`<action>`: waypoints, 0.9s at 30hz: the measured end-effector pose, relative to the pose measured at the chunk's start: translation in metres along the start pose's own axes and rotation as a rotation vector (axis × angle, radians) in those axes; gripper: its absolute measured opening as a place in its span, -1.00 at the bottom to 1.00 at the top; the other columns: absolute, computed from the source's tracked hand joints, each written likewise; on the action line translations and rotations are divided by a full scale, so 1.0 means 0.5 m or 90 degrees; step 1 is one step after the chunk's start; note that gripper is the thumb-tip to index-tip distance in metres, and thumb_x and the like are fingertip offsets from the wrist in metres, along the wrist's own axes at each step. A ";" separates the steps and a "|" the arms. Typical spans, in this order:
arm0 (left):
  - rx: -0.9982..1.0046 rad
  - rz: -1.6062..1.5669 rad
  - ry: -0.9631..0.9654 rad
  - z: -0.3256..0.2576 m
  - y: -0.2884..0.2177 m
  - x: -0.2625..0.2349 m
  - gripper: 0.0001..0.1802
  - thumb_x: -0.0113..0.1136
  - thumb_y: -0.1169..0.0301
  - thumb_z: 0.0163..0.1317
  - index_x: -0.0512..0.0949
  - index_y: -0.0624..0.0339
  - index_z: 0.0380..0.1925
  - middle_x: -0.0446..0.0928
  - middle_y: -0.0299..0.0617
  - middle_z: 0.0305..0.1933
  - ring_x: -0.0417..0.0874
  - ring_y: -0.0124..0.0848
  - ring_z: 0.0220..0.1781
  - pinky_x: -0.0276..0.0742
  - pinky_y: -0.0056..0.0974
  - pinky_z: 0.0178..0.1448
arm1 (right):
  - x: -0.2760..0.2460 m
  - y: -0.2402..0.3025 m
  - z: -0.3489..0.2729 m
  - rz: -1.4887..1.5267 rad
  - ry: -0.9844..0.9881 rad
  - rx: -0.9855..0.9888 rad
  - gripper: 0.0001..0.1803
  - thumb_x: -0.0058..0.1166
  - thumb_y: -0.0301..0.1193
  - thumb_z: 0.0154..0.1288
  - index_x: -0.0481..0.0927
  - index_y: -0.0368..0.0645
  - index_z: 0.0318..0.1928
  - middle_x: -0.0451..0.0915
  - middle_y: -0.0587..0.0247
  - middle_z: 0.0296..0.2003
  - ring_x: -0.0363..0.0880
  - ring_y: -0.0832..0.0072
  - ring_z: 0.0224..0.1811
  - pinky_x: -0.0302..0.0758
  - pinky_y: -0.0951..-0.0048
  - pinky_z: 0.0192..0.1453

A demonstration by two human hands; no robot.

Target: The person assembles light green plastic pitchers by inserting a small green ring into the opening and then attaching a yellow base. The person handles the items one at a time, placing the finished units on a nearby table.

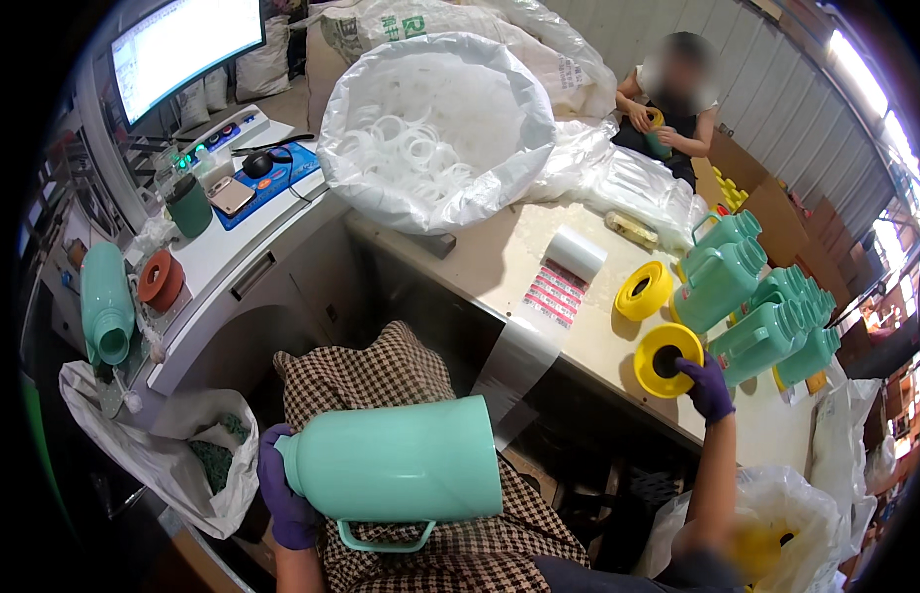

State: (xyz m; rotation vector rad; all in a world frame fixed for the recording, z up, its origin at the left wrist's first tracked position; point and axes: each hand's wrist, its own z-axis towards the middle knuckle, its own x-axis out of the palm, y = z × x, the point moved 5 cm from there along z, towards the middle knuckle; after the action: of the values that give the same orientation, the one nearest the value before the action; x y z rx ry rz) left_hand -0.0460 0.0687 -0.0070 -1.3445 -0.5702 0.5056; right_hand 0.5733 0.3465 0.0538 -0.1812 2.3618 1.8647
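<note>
Lying sideways across the lap in the head view, a mint-green jug (396, 460) is steadied at its narrow neck by the left hand (282, 494), whose gloved grip is wrapped around that end; the handle hangs underneath and the wide open base is turned toward the counter (480, 262), seemingly so that it can be reached from that side. The right hand (707, 387), also gloved in purple, is stretched out to the counter, where its fingertips are closed on the rim of a yellow ring (666, 360); the grip is narrow and pinched on that edge. A second yellow ring (644, 291) lies just beyond it, and a row of jugs (761, 301) of the same green is stacked on its side close to the right, kept within arm's reach. A roll (577, 254) with a strip of labels is placed further left on the counter. Behind it, a large bag (435, 128) of white rings is left open. Another person (672, 99) is seated at the far end, holding something green and yellow.
</note>
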 end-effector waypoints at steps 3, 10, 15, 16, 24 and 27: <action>0.007 -0.011 0.017 -0.006 -0.033 0.036 -0.74 -0.06 0.31 0.56 0.46 0.18 0.08 0.58 -0.27 -0.11 0.62 -0.50 -0.10 0.58 -0.35 0.01 | 0.021 -0.020 -0.067 0.194 -0.019 -0.154 -0.43 0.23 -0.42 0.33 0.42 -0.29 0.31 0.60 0.17 0.11 0.64 0.39 0.13 0.58 0.36 0.23; 0.129 0.265 0.088 -0.042 -0.081 0.133 -0.66 -0.15 0.32 0.49 0.45 0.33 0.07 0.50 -0.07 0.03 0.55 -0.28 0.06 0.47 -0.18 0.15 | 0.389 0.069 -0.186 0.084 -0.022 -0.436 -0.24 0.17 -0.02 0.46 0.42 -0.40 0.39 0.57 0.14 0.14 0.54 0.40 0.16 0.45 0.34 0.32; 0.067 0.146 0.003 -0.019 -0.050 0.112 -0.58 -0.13 0.15 0.54 0.46 0.27 0.10 0.53 -0.18 0.01 0.57 -0.39 0.04 0.49 -0.25 0.17 | 0.519 0.128 -0.212 -0.003 0.063 -0.612 -0.04 -0.19 0.28 0.52 0.35 -0.42 0.44 0.54 0.05 -0.01 0.48 0.29 0.01 0.45 0.25 0.18; 0.099 0.201 0.001 -0.017 -0.070 0.114 -0.61 -0.18 0.20 0.56 0.47 0.27 0.08 0.52 -0.20 -0.01 0.56 -0.39 0.02 0.48 -0.24 0.16 | 0.530 0.131 -0.216 -0.043 0.074 -0.632 -0.07 -0.22 0.26 0.54 0.35 -0.42 0.44 0.54 0.03 0.01 0.49 0.28 0.02 0.45 0.25 0.19; 0.190 0.271 -0.080 -0.036 -0.070 0.069 -0.61 -0.20 0.19 0.57 0.46 0.26 0.06 0.50 -0.17 -0.02 0.53 -0.36 0.00 0.46 -0.23 0.16 | 0.566 0.107 -0.249 -0.005 0.176 -0.559 -0.20 -0.40 0.10 0.65 0.32 -0.41 0.46 0.52 -0.06 0.16 0.52 0.18 0.19 0.43 0.23 0.31; 0.163 0.261 -0.084 -0.046 -0.061 0.059 -0.60 -0.24 0.17 0.59 0.45 0.25 0.05 0.49 -0.16 -0.01 0.52 -0.36 0.02 0.44 -0.23 0.17 | 0.574 0.077 -0.238 0.044 0.227 -0.429 -0.08 -0.25 0.23 0.57 0.24 -0.37 0.50 0.40 -0.01 0.41 0.41 0.26 0.42 0.30 0.20 0.52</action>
State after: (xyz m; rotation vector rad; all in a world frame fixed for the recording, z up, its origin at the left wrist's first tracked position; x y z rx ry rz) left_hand -0.0081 0.0653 0.0226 -1.1886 -0.3194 0.9745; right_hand 0.2810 0.2349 0.0682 -0.5372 1.8201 2.7939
